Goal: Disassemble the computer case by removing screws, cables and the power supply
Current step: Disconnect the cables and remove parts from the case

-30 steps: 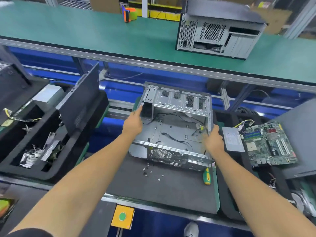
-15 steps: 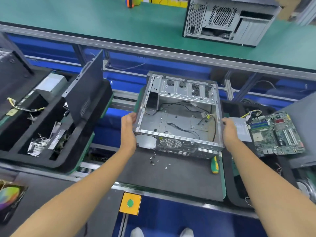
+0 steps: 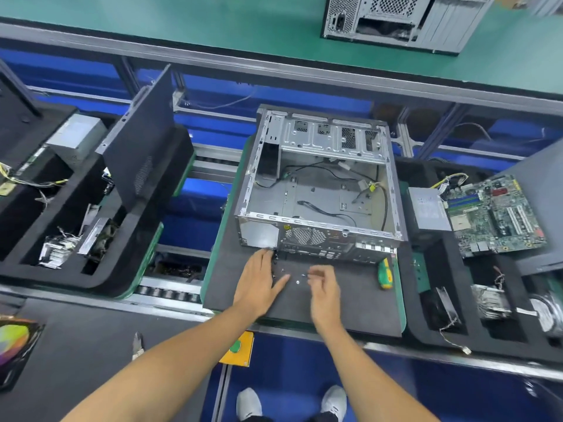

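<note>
Left hand [image 3: 259, 281] lies flat, fingers straight, on a dark foam mat [image 3: 350, 309] beside loose screws [image 3: 298, 281]. Blurred right hand [image 3: 324, 287] hovers, its grip unreadable, before the gutted computer case [image 3: 320, 190]; a green conveyor [image 3: 182, 22] runs beyond.

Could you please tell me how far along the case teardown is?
Done: the case is gutted, motherboard in the right tray. In hand: left hand and right hand are over loose screws on the mat. Left: black cables inside.

Single head-worn wide view, steeply down and forward, close over the bench [image 3: 304, 306], edges perhaps distorted.
</note>
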A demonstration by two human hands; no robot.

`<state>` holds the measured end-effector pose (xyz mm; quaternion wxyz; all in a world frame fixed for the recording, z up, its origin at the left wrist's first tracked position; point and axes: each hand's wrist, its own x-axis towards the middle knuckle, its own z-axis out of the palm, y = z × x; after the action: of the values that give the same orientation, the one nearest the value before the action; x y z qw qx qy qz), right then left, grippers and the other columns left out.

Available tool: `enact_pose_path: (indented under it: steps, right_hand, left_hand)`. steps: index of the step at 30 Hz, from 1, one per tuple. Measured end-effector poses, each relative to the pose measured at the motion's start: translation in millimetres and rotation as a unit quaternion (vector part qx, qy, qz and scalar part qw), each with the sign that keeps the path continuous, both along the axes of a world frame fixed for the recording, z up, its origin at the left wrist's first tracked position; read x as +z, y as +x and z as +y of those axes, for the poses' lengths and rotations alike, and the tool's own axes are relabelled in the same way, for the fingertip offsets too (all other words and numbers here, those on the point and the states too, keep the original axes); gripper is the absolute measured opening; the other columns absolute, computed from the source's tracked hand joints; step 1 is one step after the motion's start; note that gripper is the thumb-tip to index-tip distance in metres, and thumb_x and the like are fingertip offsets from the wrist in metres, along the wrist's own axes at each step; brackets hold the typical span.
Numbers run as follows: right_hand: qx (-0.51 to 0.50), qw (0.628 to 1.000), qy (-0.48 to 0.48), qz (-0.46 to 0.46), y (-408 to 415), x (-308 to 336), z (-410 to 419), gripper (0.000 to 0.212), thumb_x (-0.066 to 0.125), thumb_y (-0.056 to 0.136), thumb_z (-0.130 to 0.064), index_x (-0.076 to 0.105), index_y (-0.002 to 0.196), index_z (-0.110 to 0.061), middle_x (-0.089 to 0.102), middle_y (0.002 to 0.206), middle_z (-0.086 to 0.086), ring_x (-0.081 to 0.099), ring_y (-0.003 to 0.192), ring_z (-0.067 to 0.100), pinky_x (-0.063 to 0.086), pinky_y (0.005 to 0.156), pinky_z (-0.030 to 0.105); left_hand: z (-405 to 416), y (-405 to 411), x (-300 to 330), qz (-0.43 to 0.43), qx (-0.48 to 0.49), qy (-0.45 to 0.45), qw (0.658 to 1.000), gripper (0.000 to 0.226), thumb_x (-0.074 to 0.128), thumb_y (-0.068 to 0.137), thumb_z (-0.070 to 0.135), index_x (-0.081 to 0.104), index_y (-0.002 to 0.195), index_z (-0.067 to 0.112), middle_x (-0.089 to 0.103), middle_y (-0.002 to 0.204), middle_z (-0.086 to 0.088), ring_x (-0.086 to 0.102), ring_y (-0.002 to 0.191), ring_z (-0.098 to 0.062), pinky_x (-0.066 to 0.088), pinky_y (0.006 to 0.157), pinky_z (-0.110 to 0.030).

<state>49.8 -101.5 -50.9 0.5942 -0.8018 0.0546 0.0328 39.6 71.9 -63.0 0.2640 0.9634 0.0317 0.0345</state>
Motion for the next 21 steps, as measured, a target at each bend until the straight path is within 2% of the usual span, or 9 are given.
enact_pose_path:
  steps: [3,7,9,11,15,18,21]
  right_hand:
    - [0.093,0.992,-0.084,-0.001,4.9,-7.6,18.5,0.040,0.053,0.090,0.002,0.057,0.123,-0.020,0.056,0.120,-0.007,0.047,0.114,0.008,0.039,0.098,0.020]
    - [0.155,0.983,-0.097,-0.021,4.9,-5.9,15.3,0.052,0.047,0.088,0.009,0.054,0.130,-0.020,0.053,0.127,-0.006,0.044,0.121,-0.003,0.034,0.104,0.012]
    - [0.148,0.986,-0.067,-0.023,5.7,-5.7,8.8,0.057,0.044,0.083,0.015,0.055,0.129,-0.017,0.057,0.127,-0.002,0.051,0.122,0.001,0.039,0.105,0.015]
    - [0.128,0.991,-0.033,-0.021,7.9,-5.6,4.2,0.061,0.039,0.079,0.019,0.054,0.128,-0.014,0.059,0.127,0.001,0.058,0.119,0.008,0.045,0.101,0.019]
    - [0.095,0.995,-0.029,-0.022,13.8,-4.5,1.5,0.058,0.038,0.081,0.018,0.051,0.126,-0.016,0.056,0.127,-0.001,0.058,0.119,0.008,0.050,0.097,0.025]
    - [0.099,0.992,-0.068,-0.025,13.4,-7.0,6.7,0.060,0.046,0.080,0.015,0.050,0.129,-0.020,0.056,0.129,-0.005,0.053,0.124,0.004,0.045,0.099,0.020]
    - [0.136,0.987,-0.082,-0.021,9.8,-9.0,7.4,0.063,0.048,0.083,0.013,0.048,0.137,-0.019,0.054,0.136,-0.005,0.050,0.128,0.001,0.040,0.106,0.018]
  left_hand:
    - [-7.0,-2.0,-3.2,-0.022,-0.009,0.025,0.999,0.062,0.061,0.099,0.046,0.049,0.140,0.002,0.048,0.139,-0.014,0.048,0.130,-0.029,0.037,0.116,-0.038]
    - [-13.0,-2.8,-3.0,-0.012,-0.012,0.006,1.000,0.063,0.052,0.104,0.046,0.042,0.149,0.003,0.042,0.147,-0.013,0.038,0.141,-0.026,0.029,0.122,-0.036]
    - [-16.2,-3.2,-1.6,-0.017,-0.033,-0.005,0.999,0.060,0.054,0.104,0.043,0.044,0.149,0.005,0.042,0.146,-0.012,0.038,0.140,-0.025,0.031,0.121,-0.035]
    - [-18.2,-2.4,-1.8,-0.019,-0.059,-0.016,0.998,0.054,0.057,0.103,0.038,0.047,0.145,0.006,0.044,0.139,-0.011,0.044,0.130,-0.026,0.038,0.114,-0.037]
    - [-16.3,0.6,-2.1,-0.028,-0.066,-0.029,0.997,0.048,0.060,0.102,0.039,0.051,0.137,0.008,0.046,0.130,-0.011,0.048,0.117,-0.025,0.044,0.105,-0.038]
    - [-12.9,1.1,-3.1,-0.038,-0.045,-0.032,0.998,0.052,0.060,0.100,0.045,0.052,0.138,0.010,0.046,0.136,-0.007,0.046,0.124,-0.021,0.043,0.107,-0.034]
    - [-20.1,0.0,-4.9,-0.027,-0.039,-0.010,0.999,0.061,0.053,0.102,0.050,0.045,0.147,0.009,0.043,0.147,-0.008,0.039,0.138,-0.021,0.034,0.118,-0.033]
